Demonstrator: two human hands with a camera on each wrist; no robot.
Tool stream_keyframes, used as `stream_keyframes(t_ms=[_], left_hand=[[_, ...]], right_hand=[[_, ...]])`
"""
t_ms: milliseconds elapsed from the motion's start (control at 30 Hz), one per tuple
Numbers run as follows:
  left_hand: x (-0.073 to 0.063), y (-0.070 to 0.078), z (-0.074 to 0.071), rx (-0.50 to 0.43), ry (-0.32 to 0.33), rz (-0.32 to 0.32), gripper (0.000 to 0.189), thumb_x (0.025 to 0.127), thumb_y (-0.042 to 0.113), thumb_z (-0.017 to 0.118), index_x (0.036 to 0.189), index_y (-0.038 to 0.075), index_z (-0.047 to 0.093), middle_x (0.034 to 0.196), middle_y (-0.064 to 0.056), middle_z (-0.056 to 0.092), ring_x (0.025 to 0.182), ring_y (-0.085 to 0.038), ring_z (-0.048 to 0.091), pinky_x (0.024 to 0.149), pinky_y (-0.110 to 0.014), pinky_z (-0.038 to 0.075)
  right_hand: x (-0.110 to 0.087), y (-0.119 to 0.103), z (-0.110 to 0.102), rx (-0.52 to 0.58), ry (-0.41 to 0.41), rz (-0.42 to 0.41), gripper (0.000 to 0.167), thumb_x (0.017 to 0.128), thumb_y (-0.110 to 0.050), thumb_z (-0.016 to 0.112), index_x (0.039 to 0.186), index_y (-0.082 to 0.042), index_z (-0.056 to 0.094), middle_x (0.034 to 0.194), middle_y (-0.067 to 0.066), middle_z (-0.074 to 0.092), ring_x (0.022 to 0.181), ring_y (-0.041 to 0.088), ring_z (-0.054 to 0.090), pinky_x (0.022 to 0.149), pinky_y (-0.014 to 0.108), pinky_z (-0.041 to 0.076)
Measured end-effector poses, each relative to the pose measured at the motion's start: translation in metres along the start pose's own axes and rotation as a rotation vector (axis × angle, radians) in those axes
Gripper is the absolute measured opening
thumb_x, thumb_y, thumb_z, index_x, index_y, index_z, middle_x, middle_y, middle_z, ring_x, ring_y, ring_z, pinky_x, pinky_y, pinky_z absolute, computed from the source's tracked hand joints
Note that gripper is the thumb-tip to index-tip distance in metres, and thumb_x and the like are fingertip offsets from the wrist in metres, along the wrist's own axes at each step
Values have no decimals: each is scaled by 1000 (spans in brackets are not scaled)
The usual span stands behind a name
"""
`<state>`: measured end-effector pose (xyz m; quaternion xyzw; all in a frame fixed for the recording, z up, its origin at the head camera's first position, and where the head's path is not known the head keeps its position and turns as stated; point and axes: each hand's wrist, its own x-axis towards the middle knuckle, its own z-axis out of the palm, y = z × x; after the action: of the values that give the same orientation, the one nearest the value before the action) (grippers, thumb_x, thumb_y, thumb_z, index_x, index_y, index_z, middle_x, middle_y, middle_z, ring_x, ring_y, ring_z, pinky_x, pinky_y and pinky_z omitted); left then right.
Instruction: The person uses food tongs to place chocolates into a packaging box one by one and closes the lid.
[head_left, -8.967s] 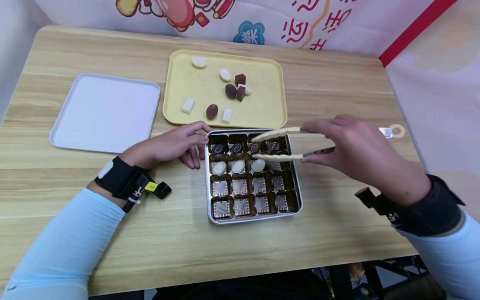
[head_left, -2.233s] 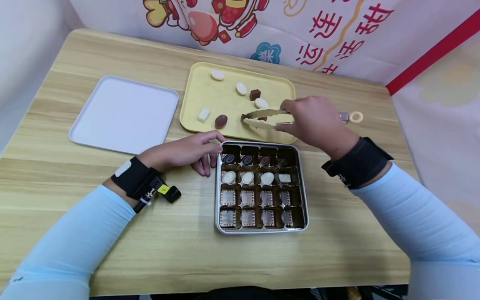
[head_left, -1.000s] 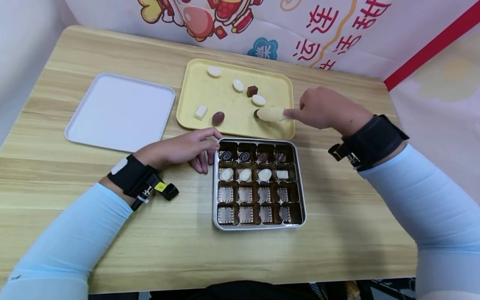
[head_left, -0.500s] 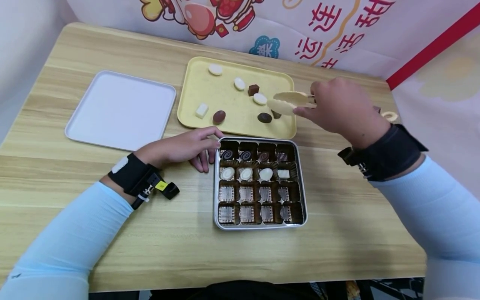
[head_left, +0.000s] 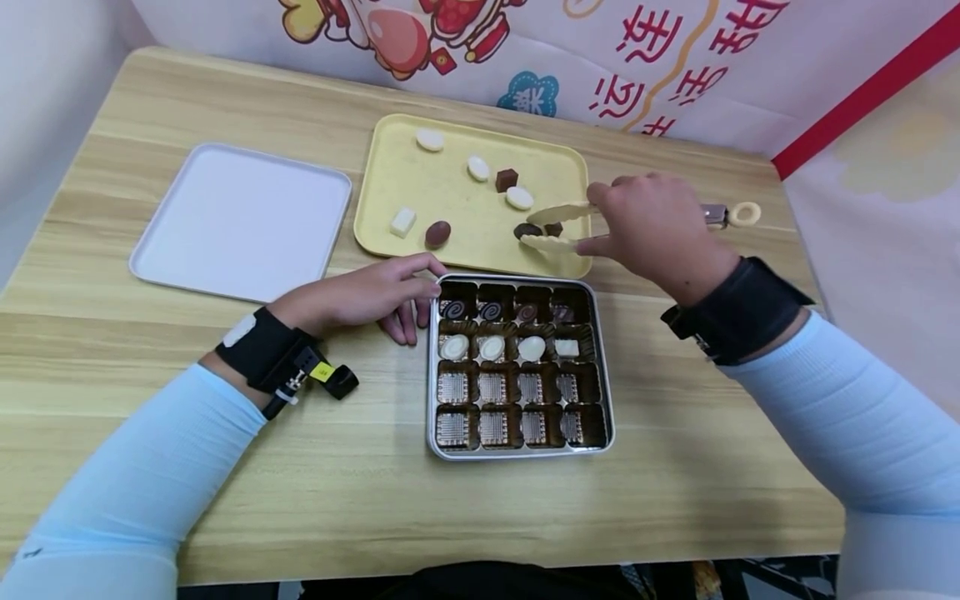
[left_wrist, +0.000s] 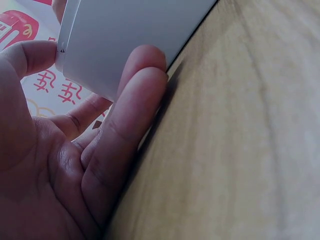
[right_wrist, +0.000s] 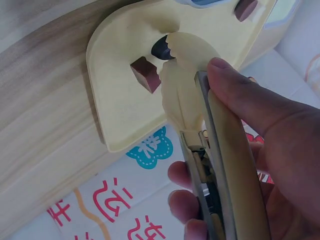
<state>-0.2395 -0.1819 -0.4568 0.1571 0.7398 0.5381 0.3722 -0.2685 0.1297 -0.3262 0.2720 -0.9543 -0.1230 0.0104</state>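
My right hand (head_left: 656, 233) grips a pair of cream-tipped tongs (right_wrist: 187, 75) over the yellow tray (head_left: 420, 187). The tong tips stand around a dark oval chocolate (head_left: 528, 232), with a brown cube chocolate (right_wrist: 146, 75) close beside them. My left hand (head_left: 367, 296) holds the back left corner of a metal chocolate box (head_left: 517, 454) with thumb and index finger; its other fingers curl against the wall, as the left wrist view shows. Dark chocolates (head_left: 491, 311) fill the box's back row. The second row has white ovals (head_left: 491, 347) and a white rectangular chocolate (head_left: 567, 347).
On the yellow tray also lie white ovals (head_left: 478, 168), a brown cube (head_left: 506, 180), a white block (head_left: 402, 222) and a reddish-brown oval (head_left: 438, 234). A white tray (head_left: 240, 221) lies at the left. A printed backdrop (head_left: 405, 42) stands behind the table.
The white rectangular chocolate has come into the box's second row. My right hand went from box to tray; its tongs, lifted off the dark oval half a second ago, are back around it.
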Motion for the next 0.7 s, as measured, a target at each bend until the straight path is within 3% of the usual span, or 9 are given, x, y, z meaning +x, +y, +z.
stream_keyframes(t_ms=[267,433,567,700], left_hand=[[0,-1,0,3,3,-3,33,108,31,41,137,16,41,98,-20,65,68,-30,71,63,-45,64],[-1,-3,0,2,2,-2,34,107,32,42,138,17,41,100,-19,64,71,-30,72,64,-45,64],[-2,-3,0,-1,-4,-1,34,107,34,43,137,18,41,103,-18,64,74,-31,71,65,-45,64],[-2,-1,-1,3,-4,-1,34,107,34,43,136,18,41,103,-19,64,74,-32,71,66,-45,64]], right_hand=[[1,3,4,32,-47,44,49,82,-50,79,95,-6,62,74,9,63,63,27,57,45,41,43],[-6,2,0,88,-17,37,53,83,-48,79,112,-5,66,87,13,71,69,28,63,51,42,48],[-24,-6,-13,141,75,14,58,82,-46,81,122,-7,66,101,15,74,79,31,68,57,43,51],[-47,-16,-23,197,272,-162,57,76,-44,85,115,-6,70,102,14,76,78,31,72,54,40,53]])
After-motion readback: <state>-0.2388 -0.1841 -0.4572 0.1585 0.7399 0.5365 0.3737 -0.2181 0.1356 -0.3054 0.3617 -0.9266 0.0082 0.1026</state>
